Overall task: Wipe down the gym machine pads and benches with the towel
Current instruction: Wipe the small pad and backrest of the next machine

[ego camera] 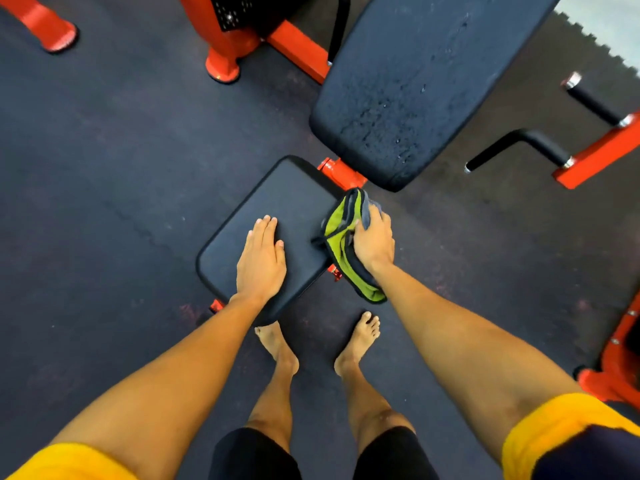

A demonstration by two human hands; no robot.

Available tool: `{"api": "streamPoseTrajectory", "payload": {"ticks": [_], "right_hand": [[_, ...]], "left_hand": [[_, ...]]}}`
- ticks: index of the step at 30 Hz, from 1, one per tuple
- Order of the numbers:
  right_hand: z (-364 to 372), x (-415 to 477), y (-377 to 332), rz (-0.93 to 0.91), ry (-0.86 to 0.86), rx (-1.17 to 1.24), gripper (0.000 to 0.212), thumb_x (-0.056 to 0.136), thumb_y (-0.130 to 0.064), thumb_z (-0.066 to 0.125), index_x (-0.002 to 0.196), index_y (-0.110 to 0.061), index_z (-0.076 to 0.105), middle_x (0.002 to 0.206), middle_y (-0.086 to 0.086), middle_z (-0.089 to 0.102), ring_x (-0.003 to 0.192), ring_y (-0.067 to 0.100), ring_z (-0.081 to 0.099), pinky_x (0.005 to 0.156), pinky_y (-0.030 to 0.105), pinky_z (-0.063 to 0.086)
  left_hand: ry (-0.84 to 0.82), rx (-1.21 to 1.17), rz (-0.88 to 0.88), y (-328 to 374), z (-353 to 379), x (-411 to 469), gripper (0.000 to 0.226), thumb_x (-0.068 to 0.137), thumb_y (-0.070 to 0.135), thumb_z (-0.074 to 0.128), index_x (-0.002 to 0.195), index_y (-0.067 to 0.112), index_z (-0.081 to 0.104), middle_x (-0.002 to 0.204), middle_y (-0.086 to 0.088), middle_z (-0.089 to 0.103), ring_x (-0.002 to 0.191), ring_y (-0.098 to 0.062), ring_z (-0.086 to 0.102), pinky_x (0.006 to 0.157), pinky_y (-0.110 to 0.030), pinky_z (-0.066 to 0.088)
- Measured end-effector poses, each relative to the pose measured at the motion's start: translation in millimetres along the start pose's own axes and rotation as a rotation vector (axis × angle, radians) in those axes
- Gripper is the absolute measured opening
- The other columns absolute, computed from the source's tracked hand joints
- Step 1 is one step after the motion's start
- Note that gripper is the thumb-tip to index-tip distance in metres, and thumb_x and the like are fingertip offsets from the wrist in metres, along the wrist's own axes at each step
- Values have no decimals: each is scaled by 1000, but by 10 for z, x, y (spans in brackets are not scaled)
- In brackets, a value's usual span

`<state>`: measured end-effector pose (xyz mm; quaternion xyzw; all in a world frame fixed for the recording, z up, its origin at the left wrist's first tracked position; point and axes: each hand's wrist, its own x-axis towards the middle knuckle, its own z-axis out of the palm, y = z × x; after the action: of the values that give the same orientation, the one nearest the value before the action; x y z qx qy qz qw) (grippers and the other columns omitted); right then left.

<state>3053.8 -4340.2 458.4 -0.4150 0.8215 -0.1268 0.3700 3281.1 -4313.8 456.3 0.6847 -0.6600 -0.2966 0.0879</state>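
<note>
A black seat pad of a red-framed gym machine lies below me in the head view. My left hand rests flat on the near part of this pad, fingers straight. My right hand grips a green and grey towel at the pad's right edge; the towel hangs partly over the side. Beyond the seat, a long black back pad slopes away to the upper right, its surface worn and speckled.
Red machine frame parts and feet stand at the top left. Black handles on a red arm jut out at right. More red frame sits at the right edge. My bare feet stand on dark rubber flooring.
</note>
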Motion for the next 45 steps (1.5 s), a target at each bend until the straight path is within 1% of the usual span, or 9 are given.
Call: {"api": "streamPoseTrajectory", "payload": {"ticks": [6,13,17,21,28,32,37,41,45], "right_hand": [[-686,-186,-309,-365,-104,-342,54,104,-22,52,156,-32,38,165,5,21,118,47,56,94,51,46],[-1241,139,-937,-715,-29,-883,69,98,-9,55,159,-35,33,173,8,-1,147,44,30,104,50,44],[-1280,431,-1087,-891,98,-1116,71,94,-19,65,159,-27,36,173,11,1,153,50,16,123,58,22],[-1056,839,-857,-877,17,-1376,75,98,-53,52,164,-37,19,172,11,-12,156,45,-14,120,66,-16],[-817,1221,-599,-890,-37,-1455,92,96,-68,45,165,-32,-3,169,15,-24,151,47,-29,119,71,-11],[-764,1425,-692,-1027,-43,-1442,97,90,-67,56,166,-32,6,171,16,-13,153,48,-20,118,73,-7],[-573,1653,-1050,-1224,-95,-1539,86,93,-63,52,165,-28,19,173,13,-1,155,46,-12,119,72,-12],[-495,1722,-1498,-1235,-110,-1512,76,95,-58,49,162,-29,29,173,10,6,158,41,-6,122,67,-8],[-854,1689,-1304,-1272,-111,-1361,80,87,-52,64,159,-26,39,172,12,13,158,40,3,124,66,-1]], "left_hand": [[42,-48,-154,495,-247,-296,49,110,22,38,157,8,34,165,-5,30,155,-19,19,127,-32,11],[132,-116,-192,869,-292,-153,48,109,23,41,154,6,39,162,-9,37,154,-21,25,128,-35,14],[184,-162,-200,995,-198,98,48,109,23,42,154,7,40,163,-7,35,154,-20,24,128,-36,14],[214,-130,-186,987,54,405,48,108,24,43,152,5,43,164,-10,31,154,-24,24,128,-38,12],[217,-5,-170,912,320,953,51,105,24,47,151,2,42,163,-15,33,154,-30,24,129,-46,10],[219,30,-156,868,377,1249,54,105,26,45,154,4,38,165,-15,28,155,-30,19,129,-47,8],[106,236,-148,840,554,1332,64,107,42,24,163,15,8,170,-15,-6,157,-32,-10,127,-51,-4],[70,250,-169,839,521,1312,64,107,44,19,163,16,5,170,-14,-12,156,-32,-15,126,-50,-7],[80,265,-176,848,529,1316,65,107,45,22,164,16,8,170,-14,-10,157,-31,-13,127,-50,-4]]}}
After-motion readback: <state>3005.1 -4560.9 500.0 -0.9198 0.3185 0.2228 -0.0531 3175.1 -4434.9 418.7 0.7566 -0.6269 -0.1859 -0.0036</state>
